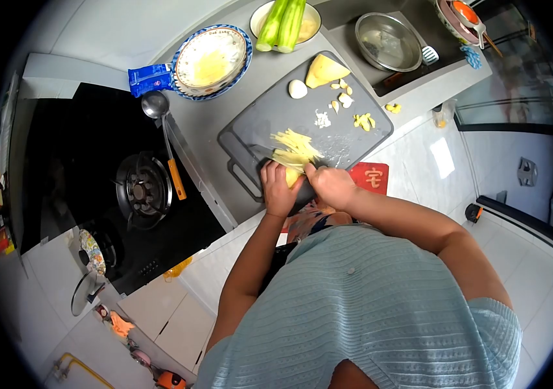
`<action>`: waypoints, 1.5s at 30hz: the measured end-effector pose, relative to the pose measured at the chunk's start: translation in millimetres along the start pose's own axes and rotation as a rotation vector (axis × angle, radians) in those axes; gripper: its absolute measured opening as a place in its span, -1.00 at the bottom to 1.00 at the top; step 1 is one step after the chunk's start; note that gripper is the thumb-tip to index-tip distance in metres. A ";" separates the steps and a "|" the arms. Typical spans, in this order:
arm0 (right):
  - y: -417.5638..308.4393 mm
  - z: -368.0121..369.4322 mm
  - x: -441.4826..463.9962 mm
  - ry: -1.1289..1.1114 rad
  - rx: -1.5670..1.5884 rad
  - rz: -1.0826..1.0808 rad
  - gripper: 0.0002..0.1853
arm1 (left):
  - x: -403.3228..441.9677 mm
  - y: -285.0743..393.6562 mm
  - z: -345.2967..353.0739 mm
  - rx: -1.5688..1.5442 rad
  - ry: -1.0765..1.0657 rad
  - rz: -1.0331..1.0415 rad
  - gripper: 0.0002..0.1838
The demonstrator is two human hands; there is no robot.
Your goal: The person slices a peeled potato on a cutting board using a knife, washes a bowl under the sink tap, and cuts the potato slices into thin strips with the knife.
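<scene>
My left hand [280, 189] is closed on a pale yellow potato piece [294, 176] near the front edge of the grey cutting board [250, 133]. Beside it, my right hand [332, 187] is closed round a kitchen knife [262, 151]; its handle is hidden in the fist and its blade lies among the cut strips. Thin potato strips [294, 144] are heaped just beyond the blade. Farther up the board lie a larger potato chunk [326, 70], a white round piece [297, 89], several garlic cloves [346, 100], chopped white bits [322, 118] and small yellow pieces [364, 122].
A patterned bowl [243, 61] and a bowl with peeled green gourds [280, 26] stand behind the board. A metal basin [388, 42] sits in the sink at the upper right. On the left, a ladle [171, 152] lies beside the gas burner [140, 192].
</scene>
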State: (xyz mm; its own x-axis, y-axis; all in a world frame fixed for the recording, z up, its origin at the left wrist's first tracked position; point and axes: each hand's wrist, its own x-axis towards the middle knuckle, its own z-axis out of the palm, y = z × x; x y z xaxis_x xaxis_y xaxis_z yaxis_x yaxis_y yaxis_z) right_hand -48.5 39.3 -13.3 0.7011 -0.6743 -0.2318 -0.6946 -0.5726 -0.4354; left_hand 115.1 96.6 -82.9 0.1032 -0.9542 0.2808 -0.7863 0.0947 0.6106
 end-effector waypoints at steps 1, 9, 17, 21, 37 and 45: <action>0.5 -0.7 1.6 0.014 0.023 -0.021 -0.71 | 0.6 -0.4 0.3 -0.001 0.006 -0.001 -0.38; -0.7 -27.0 0.3 -0.003 0.114 0.041 -0.72 | -3.1 1.0 -6.6 -0.032 0.033 0.051 -0.38; -13.7 -38.0 -17.5 -0.094 0.019 0.031 -0.69 | -5.3 -4.2 -1.1 -0.037 0.009 0.053 -0.41; -19.1 -32.0 -9.2 -0.122 0.030 0.050 -0.69 | -5.4 -5.5 -1.8 -0.037 -0.022 0.030 -0.44; -13.8 -42.8 -4.2 -0.117 0.085 0.046 -0.73 | -4.0 -0.1 -4.5 -0.096 0.013 0.034 -0.44; -20.1 -40.9 -10.1 -0.171 0.046 0.079 -0.75 | -5.0 -3.3 -4.1 -0.076 -0.010 0.030 -0.42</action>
State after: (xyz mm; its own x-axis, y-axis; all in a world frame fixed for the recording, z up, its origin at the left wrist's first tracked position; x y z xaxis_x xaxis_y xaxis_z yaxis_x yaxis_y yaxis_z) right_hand -48.1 38.6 33.4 0.6647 -0.6246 -0.4099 -0.7432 -0.4968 -0.4481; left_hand 119.7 102.2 -83.3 0.0742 -0.9534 0.2926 -0.7400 0.1441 0.6570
